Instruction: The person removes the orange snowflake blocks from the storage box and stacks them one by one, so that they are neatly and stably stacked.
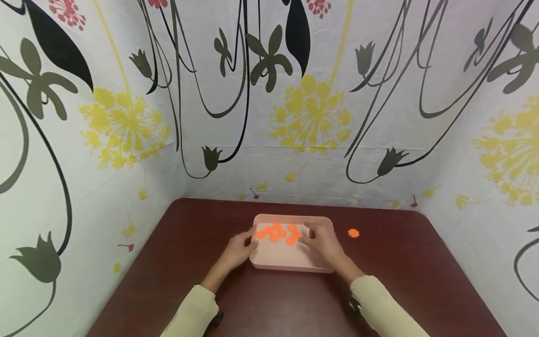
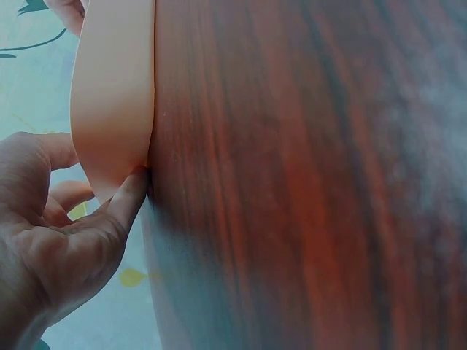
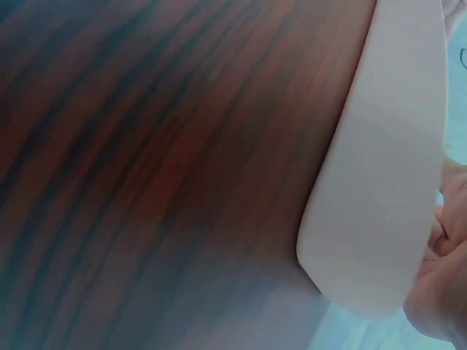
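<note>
A shallow, pale peach tray (image 1: 290, 258) with rounded corners lies on the table. In its far half sit several bright orange flower-shaped pieces (image 1: 275, 232), some touching one another. My left hand (image 1: 236, 250) grips the tray's left end; in the left wrist view the thumb (image 2: 130, 197) presses the tray's outer wall (image 2: 113, 95) near a corner. My right hand (image 1: 323, 239) is over the tray's right part, bent fingers and thumb beside the rightmost orange pieces (image 1: 292, 235). Whether it pinches one is unclear. The tray wall (image 3: 379, 160) partly hides this hand in the right wrist view.
One more orange flower-shaped piece (image 1: 353, 233) lies on the dark red-brown table (image 1: 286, 299), right of the tray. White cloth (image 1: 252, 126) with a flower print stands along the table's back and both sides.
</note>
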Demonstrator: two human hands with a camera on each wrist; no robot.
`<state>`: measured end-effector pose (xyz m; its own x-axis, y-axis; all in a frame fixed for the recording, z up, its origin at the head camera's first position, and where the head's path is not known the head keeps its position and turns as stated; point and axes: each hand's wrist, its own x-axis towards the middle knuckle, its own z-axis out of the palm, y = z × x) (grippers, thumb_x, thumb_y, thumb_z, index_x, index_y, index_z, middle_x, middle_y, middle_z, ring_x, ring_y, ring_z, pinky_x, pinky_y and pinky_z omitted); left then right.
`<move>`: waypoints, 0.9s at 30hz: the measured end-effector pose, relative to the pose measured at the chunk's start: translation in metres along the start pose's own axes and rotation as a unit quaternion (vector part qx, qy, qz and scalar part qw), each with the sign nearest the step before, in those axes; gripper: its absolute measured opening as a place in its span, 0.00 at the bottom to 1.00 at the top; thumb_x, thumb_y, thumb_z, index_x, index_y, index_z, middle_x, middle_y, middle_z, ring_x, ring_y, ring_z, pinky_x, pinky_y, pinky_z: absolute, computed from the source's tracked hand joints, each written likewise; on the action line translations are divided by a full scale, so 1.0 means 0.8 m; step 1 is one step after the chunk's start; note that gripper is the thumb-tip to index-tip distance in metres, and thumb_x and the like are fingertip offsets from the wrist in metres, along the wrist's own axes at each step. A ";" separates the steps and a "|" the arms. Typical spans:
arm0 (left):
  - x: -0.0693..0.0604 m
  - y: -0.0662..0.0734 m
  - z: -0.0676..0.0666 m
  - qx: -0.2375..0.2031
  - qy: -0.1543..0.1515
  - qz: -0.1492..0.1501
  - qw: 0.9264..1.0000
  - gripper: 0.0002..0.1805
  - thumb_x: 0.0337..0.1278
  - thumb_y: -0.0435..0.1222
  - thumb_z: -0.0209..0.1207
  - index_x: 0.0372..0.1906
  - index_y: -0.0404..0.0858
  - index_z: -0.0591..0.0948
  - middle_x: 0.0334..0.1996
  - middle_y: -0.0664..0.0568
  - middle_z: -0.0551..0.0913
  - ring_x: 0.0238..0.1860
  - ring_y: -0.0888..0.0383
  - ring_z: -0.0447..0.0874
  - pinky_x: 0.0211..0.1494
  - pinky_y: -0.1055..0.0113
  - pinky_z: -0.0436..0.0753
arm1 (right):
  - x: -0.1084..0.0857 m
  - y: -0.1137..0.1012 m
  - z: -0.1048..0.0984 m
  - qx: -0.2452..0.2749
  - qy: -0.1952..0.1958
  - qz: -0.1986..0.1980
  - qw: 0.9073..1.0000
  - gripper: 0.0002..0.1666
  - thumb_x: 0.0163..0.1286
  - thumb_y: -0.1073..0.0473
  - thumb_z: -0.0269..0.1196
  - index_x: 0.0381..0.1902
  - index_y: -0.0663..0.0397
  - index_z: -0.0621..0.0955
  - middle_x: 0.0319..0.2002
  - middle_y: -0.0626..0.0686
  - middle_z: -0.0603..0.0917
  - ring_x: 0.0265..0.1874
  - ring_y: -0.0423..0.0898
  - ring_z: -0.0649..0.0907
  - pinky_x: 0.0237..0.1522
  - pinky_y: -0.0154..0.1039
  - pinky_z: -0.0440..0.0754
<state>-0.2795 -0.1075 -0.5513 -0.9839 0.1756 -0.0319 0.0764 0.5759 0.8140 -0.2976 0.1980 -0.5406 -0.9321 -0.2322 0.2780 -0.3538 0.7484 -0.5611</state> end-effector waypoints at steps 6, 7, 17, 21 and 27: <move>-0.001 -0.001 -0.002 -0.003 -0.001 0.003 1.000 0.33 0.76 0.41 0.60 0.81 0.44 0.67 0.78 0.43 0.72 0.79 0.42 0.69 0.79 0.41 0.70 | 0.011 0.009 0.012 0.052 -0.027 0.015 0.998 0.23 0.64 0.62 0.77 0.57 0.64 0.88 0.24 0.51 0.86 0.18 0.37 0.63 0.27 0.30 0.68; -0.001 -0.001 -0.002 -0.005 -0.002 0.001 1.000 0.33 0.76 0.41 0.59 0.81 0.44 0.66 0.78 0.44 0.72 0.80 0.43 0.69 0.80 0.41 0.70 | 0.012 0.011 0.014 0.052 -0.029 0.018 0.998 0.22 0.65 0.62 0.76 0.56 0.63 0.88 0.27 0.52 0.88 0.18 0.37 0.64 0.27 0.30 0.68; -0.001 -0.004 0.000 0.003 0.000 0.028 1.000 0.34 0.73 0.41 0.63 0.80 0.42 0.69 0.76 0.41 0.74 0.78 0.41 0.71 0.79 0.41 0.72 | 0.014 0.026 0.024 0.051 -0.060 0.063 0.995 0.21 0.64 0.56 0.78 0.54 0.56 0.91 0.38 0.56 0.92 0.23 0.38 0.64 0.29 0.32 0.67; -0.001 -0.005 -0.001 -0.002 -0.003 0.030 1.000 0.35 0.73 0.41 0.63 0.80 0.41 0.68 0.76 0.41 0.74 0.78 0.41 0.70 0.79 0.41 0.71 | 0.016 0.026 0.029 0.037 -0.060 0.060 0.996 0.21 0.65 0.55 0.77 0.54 0.57 0.91 0.54 0.58 0.92 0.31 0.39 0.77 0.39 0.37 0.77; -0.002 -0.005 -0.002 -0.003 -0.001 0.024 1.000 0.35 0.73 0.40 0.63 0.80 0.42 0.68 0.77 0.41 0.73 0.79 0.41 0.69 0.79 0.41 0.71 | 0.020 0.019 0.031 -0.005 -0.062 0.058 0.996 0.22 0.66 0.51 0.77 0.57 0.49 0.90 0.45 0.53 0.94 0.29 0.40 0.75 0.40 0.40 0.76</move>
<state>-0.2786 -0.1112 -0.5535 -0.9791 0.2035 0.0063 0.1220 0.5618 0.8182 -0.3195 0.1908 -0.5641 -0.9691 -0.2188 0.1136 -0.2436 0.7802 -0.5762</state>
